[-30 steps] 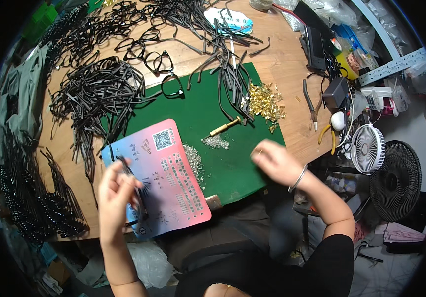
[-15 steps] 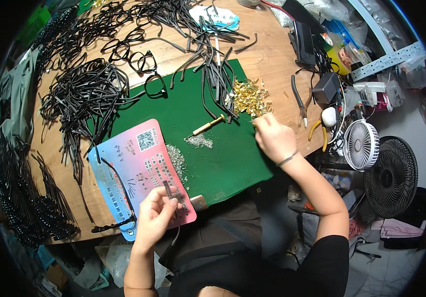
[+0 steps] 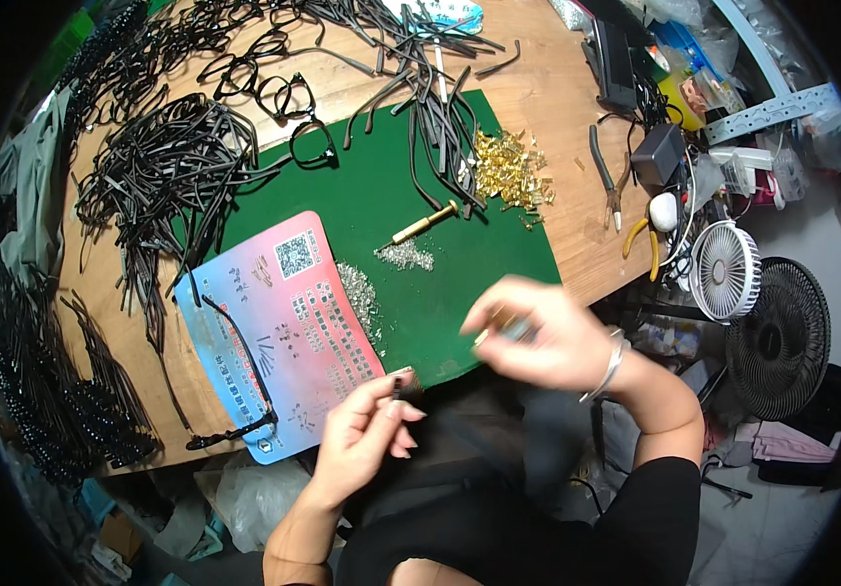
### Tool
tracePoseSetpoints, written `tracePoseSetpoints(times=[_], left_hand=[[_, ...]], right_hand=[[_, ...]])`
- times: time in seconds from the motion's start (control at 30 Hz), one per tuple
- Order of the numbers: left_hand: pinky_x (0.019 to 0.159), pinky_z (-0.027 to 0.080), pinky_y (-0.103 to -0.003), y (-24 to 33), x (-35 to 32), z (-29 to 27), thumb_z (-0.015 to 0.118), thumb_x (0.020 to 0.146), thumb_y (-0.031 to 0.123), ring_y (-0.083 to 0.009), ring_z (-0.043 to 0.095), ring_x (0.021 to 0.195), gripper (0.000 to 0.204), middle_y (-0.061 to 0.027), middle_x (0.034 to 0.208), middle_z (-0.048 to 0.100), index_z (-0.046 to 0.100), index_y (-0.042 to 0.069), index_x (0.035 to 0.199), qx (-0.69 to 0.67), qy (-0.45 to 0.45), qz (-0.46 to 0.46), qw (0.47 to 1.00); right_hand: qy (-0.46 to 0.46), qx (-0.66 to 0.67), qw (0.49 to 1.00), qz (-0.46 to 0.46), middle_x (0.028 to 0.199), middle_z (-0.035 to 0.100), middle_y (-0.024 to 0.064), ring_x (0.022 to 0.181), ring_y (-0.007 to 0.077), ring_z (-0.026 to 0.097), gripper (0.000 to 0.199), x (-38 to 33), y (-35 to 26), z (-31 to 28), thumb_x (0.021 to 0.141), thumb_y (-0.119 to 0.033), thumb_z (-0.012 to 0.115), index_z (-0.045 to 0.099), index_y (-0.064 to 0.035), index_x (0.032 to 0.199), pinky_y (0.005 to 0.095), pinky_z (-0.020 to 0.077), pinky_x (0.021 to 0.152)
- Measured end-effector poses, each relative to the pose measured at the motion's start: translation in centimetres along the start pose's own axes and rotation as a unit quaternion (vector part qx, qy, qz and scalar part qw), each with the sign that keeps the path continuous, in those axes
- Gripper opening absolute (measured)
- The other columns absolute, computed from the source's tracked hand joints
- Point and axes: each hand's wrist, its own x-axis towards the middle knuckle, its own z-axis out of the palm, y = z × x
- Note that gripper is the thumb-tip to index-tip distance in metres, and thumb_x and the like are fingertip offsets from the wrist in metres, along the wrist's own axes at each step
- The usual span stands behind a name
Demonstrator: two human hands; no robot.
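My left hand (image 3: 367, 435) is closed in a pinch on a dark eyeglass temple (image 3: 399, 387), just off the mat's near edge; the temple's lower part is hidden. To its right, my right hand (image 3: 543, 337) is smeared by motion over the near right corner of the green mat (image 3: 479, 293). Its fingers are curled, with a small pale gold piece (image 3: 480, 340) at the tips. A brass-coloured screwdriver (image 3: 419, 227) lies beside a small heap of tiny silver parts (image 3: 407, 256). A larger silver heap (image 3: 360, 298) borders the pink and blue printed sheet (image 3: 294, 342).
Gold metal pieces (image 3: 510, 171) are heaped at the mat's far right. Loose black temples (image 3: 162, 166) and eyeglass frames (image 3: 289, 96) spread over the left and back. Pliers (image 3: 606, 176), yellow-handled cutters (image 3: 643, 244) and a white fan (image 3: 725, 272) stand at the right.
My right hand has come from the gold heap toward me and my left hand. My left hand has shifted right with the temple, off the printed sheet.
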Motion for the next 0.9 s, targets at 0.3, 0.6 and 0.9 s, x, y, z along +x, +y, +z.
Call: tracePoseSetpoints(times=[0.3,0.6,0.9], left_hand=[[0.051,0.046,-0.019,0.6,-0.9,0.5,0.046,0.094,0.007,-0.0070,0.055,0.057,0.031,-0.0103,0.094,0.063,0.042,0.000,0.124,-0.016,-0.032,-0.004,0.999],[0.052,0.046,-0.019,-0.9,-0.6,0.8,0.046,0.095,0.009,-0.0068,0.055,0.059,0.030,-0.0103,0.095,0.064,0.045,-0.001,0.123,-0.068,-0.005,0.047,0.997],[0.054,0.046,-0.020,-0.7,-0.3,-0.1,0.045,0.095,0.007,-0.0067,0.054,0.059,0.027,-0.0096,0.099,0.063,0.047,-0.001,0.120,0.007,-0.030,0.046,0.998]], right_hand=[[-0.080,0.124,0.989,-0.019,0.084,0.064,0.0084,0.075,0.0116,0.061,0.014,1.7,1.4,5.0,0.082,-0.008,0.064,0.063,0.0020,0.091,0.0246,0.0491,0.065],[-0.051,0.135,0.989,-0.029,0.086,0.062,0.0075,0.077,0.0104,0.058,0.013,1.2,2.0,6.4,0.083,-0.008,0.063,0.063,0.0022,0.091,0.0234,0.0470,0.067],[-0.226,0.286,0.898,0.247,0.069,0.057,0.0007,0.050,0.0049,0.048,0.028,3.3,2.6,4.8,0.082,-0.028,0.068,0.059,-0.0025,0.090,0.0188,0.0385,0.044]])
